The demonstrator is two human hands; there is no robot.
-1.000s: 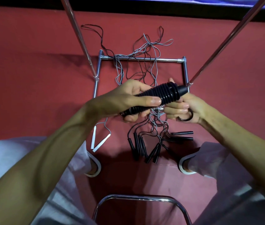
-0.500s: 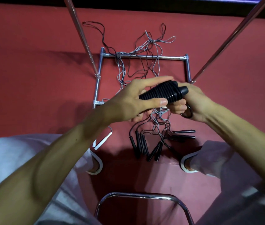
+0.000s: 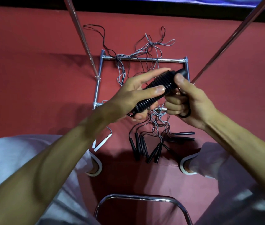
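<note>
Seen from above, a seated person holds a black ribbed rubber sleeve (image 3: 159, 85) in mid-air over their knees. It slants up to the right above a red floor (image 3: 31, 78). The left hand (image 3: 128, 93) holds the lower half, with the thumb pressed on top, the lower fingers curled beneath and the forefinger straight behind it. The right hand (image 3: 188, 98) grips the narrow upper end, thumb on the tip and fingers curled tight, with a black ring (image 3: 186, 115) tucked under the little finger. Thin grey and black wires (image 3: 158, 118) hang from beneath the sleeve down to the floor.

The step in hand looks like working the sleeve along the wire bundle. To do it well, the left hand should steady the ribs without squashing them while the right eases the end along, so that no wire kinks or snags.

Counted:
- one sleeve
- one ring
- about nine black tube-shaped lead ends (image 3: 138, 146)
- two white flat lead ends (image 3: 103, 142)
- one silver metal frame (image 3: 144, 59)
- two slanted metal rods (image 3: 79, 30)
</note>
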